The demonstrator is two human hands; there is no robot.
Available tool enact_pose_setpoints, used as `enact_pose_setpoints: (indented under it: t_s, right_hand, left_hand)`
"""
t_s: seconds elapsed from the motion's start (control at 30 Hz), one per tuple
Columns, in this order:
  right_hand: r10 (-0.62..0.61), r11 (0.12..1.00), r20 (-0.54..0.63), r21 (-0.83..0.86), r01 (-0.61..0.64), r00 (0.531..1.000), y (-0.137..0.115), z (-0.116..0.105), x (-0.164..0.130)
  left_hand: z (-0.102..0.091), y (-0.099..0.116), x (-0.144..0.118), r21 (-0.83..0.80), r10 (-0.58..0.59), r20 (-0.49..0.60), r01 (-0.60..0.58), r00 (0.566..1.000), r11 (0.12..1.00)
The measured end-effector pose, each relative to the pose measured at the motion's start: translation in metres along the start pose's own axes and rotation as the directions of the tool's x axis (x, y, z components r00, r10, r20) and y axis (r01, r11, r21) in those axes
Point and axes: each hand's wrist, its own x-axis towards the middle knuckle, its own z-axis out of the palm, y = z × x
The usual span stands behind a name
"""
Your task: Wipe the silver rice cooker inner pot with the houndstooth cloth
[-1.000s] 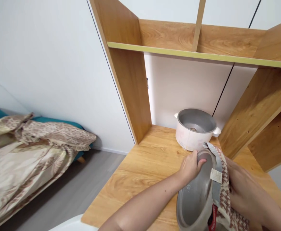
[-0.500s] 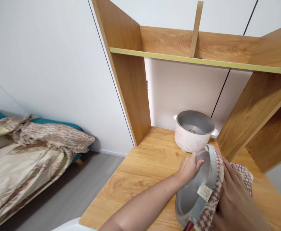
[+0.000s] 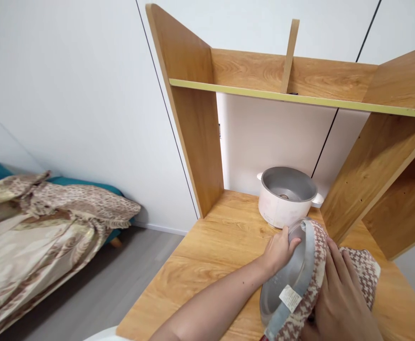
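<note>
Left hand [image 3: 280, 248] fingers clamped on the pot's [image 3: 285, 289] rim, right hand [image 3: 338, 293] pressing the cloth [image 3: 356, 274] against it; wiping looks midway, cooker [image 3: 285, 201] empty.

The cloth [image 3: 335, 279] hides the pot's [image 3: 285, 289] outside; frame edge crops both.

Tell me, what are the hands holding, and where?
Left hand grips the grey pot by its rim; right hand presses a checked cloth against its outside.

Home bedroom: bed [image 3: 33, 227], wooden shelf unit [image 3: 200, 142], cooker base [image 3: 286, 196].
</note>
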Motion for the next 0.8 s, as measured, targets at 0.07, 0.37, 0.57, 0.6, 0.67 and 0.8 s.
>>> enact_pose_setpoints:
  t_s: [0.07,0.37,0.57,0.6,0.67,0.8]
  right_hand:
    - [0.027,0.998,0.021,0.055,-0.028,0.999,0.006,0.000,0.001]
    - [0.030,0.959,0.091,0.278,-0.054,0.995,0.028,-0.025,0.030]
    - [0.083,0.843,0.297,0.488,-0.225,0.951,0.045,-0.036,0.053]
    - [0.085,0.823,0.331,0.508,-0.253,0.940,0.048,-0.035,0.055]
    - [0.083,0.789,0.376,0.540,-0.291,0.923,0.054,-0.034,0.059]
    - [0.067,0.747,0.400,0.587,-0.312,0.914,0.061,-0.032,0.061]
  left_hand:
    - [0.001,-0.001,0.001,0.016,-0.002,0.000,0.002,1.000,1.000]
    - [0.005,-0.002,0.001,0.066,0.013,0.012,-0.014,1.000,0.998]
    - [-0.004,0.002,-0.003,0.053,0.023,0.057,-0.026,0.998,0.998]
    - [-0.003,0.001,-0.004,0.037,0.033,0.049,-0.035,0.998,0.999]
    - [0.000,-0.001,-0.003,0.014,0.054,0.020,-0.054,0.998,0.998]
    - [0.009,-0.007,0.000,0.035,0.059,-0.013,-0.058,0.998,0.998]
